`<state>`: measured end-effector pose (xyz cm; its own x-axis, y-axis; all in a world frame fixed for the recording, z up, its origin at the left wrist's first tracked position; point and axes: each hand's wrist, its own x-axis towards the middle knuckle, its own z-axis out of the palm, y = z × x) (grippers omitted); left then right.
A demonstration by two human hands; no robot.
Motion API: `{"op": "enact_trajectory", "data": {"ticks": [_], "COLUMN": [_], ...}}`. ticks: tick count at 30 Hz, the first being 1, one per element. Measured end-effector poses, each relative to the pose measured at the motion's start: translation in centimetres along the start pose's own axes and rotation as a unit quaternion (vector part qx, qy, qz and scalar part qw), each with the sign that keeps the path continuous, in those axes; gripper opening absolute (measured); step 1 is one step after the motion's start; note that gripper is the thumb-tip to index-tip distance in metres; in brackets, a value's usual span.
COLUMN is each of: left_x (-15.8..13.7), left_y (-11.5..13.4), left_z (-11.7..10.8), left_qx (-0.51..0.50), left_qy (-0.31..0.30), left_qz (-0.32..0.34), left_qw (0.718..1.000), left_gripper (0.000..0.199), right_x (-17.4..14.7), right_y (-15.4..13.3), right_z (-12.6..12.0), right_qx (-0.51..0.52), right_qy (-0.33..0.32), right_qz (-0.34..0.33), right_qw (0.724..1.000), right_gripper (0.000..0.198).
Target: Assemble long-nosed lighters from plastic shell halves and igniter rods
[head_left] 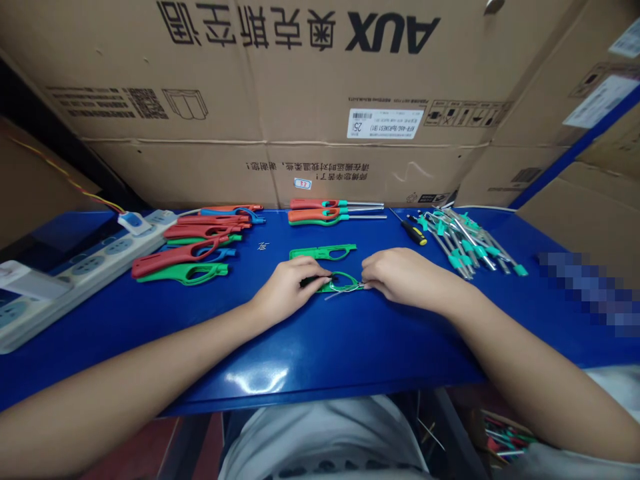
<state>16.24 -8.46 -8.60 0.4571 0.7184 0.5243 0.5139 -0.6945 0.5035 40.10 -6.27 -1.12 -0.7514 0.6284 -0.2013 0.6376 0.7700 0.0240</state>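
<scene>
My left hand [299, 283] pinches the left end of a green lighter shell half [345, 275] on the blue table, its fingers covering much of the handle. A dark small part shows at my left fingertips. Thin pale wire [340, 291] runs across the shell's trigger loop to its right end. There my right hand [393, 277] has closed fingertips on the wire at the shell's nose; the exact grip is partly hidden. Just behind lies another green shell half [323, 253].
Red, green and blue lighter shells [185, 260] lie at left beside a white power strip [110, 253]. Two assembled lighters [320, 215] rest at the back. A screwdriver [414, 232] and metal lighter tubes [470, 243] lie right. Tiny metal pieces [263, 246] and a cardboard wall [225, 100] are behind.
</scene>
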Motion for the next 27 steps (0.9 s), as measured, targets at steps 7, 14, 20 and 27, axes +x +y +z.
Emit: {"op": "enact_trajectory", "data": {"ticks": [7, 14, 20, 27], "left_x": [0.0, 0.0, -0.2, -0.5], "left_y": [0.1, 0.1, 0.4, 0.8], "left_z": [-0.1, 0.0, -0.5, -1.7], "left_qx": [-0.005, -0.007, 0.0, 0.086], "left_qy": [-0.007, -0.004, -0.001, -0.041], "left_qz": [0.003, -0.002, 0.005, 0.041], "left_qw": [1.0, 1.0, 1.0, 0.995], "left_gripper": [0.013, 0.014, 0.016, 0.022], "right_x": [-0.1, -0.2, -0.2, 0.1], "right_y": [-0.1, 0.0, 1.8, 3.0], "right_z": [0.1, 0.3, 1.0, 1.4], "right_qx": [-0.008, 0.008, 0.137, 0.222], "right_qy": [0.003, 0.006, 0.025, 0.03], "right_qz": [0.013, 0.0, -0.013, -0.025], "right_qw": [1.0, 1.0, 0.99, 0.974], "right_gripper": [0.021, 0.02, 0.011, 0.008]}}
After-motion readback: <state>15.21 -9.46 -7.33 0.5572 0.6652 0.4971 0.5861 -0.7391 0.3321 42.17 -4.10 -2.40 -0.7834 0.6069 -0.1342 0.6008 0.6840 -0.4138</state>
